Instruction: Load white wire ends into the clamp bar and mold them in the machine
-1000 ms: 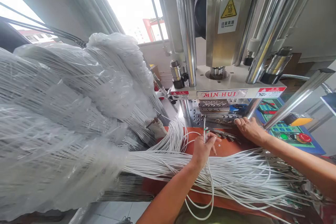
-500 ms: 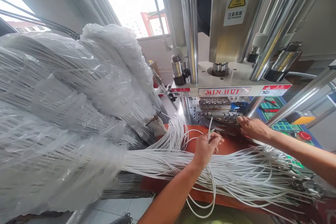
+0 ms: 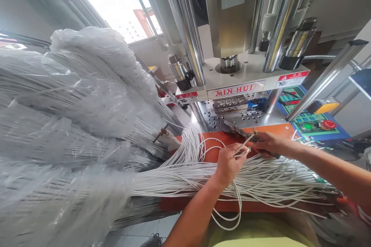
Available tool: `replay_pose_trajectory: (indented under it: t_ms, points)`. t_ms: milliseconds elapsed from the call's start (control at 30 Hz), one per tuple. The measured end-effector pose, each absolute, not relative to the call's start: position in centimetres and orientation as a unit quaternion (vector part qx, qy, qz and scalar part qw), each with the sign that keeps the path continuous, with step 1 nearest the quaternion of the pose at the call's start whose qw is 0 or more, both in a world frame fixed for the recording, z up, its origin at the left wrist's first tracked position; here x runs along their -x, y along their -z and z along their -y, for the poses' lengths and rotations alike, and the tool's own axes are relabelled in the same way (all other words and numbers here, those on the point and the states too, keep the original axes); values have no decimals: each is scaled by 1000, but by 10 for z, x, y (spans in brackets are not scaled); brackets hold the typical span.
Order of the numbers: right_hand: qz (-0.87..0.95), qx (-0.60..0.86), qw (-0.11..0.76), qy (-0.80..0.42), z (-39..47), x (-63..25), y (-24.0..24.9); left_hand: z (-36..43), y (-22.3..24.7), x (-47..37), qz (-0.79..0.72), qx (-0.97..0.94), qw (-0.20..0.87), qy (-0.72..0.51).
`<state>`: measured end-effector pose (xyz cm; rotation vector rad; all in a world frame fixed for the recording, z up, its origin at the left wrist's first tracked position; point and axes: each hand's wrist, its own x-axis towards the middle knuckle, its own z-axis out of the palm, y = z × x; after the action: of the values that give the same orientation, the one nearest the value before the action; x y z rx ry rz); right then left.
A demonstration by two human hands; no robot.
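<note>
My left hand (image 3: 231, 161) is closed on a white cable (image 3: 228, 216), whose loop hangs below the wrist. The cable's upper end points up and right, toward my right hand (image 3: 265, 142). That hand is closed round a dark metal strip (image 3: 236, 129), which slants up and left over the orange work surface (image 3: 213, 156). A cable end lies close to the strip by the right fingers; whether they touch I cannot tell. Beneath both hands a thick bundle of white cables (image 3: 179, 179) runs from left to right.
Behind the hands stands a press (image 3: 243, 87) with metal columns and a mould block (image 3: 230, 103) on its perforated plate. Plastic-wrapped cable bundles (image 3: 95, 96) fill the left side. A control panel (image 3: 315, 123) with a red button sits at the right.
My right hand has drawn the metal strip back from the press plate, nearer my left hand. The cable end in my left hand now leans right instead of standing upright. The view has shifted.
</note>
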<state>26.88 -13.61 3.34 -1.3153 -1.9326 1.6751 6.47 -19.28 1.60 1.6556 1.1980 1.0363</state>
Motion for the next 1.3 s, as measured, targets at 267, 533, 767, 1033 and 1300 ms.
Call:
replay_pose_trajectory:
  t_ms: [267, 533, 767, 1033, 1300]
  points:
    - [684, 469, 188, -526, 147, -262, -8, 186, -9, -68, -491, -697, 363, -375]
    - [704, 431, 277, -491, 146, -262, 15, 182, -10, -73, -529, -702, 326, -347]
    - [780, 368, 314, -397, 141, -260, 19, 185, -1, -76, -474, -781, 185, -362]
    - [780, 383, 291, -400, 144, -262, 19, 184, 1, -77, -484, -767, 208, -365]
    - [722, 439, 245, -475, 147, -261, 9, 173, -17, -72, -492, -612, 487, -383]
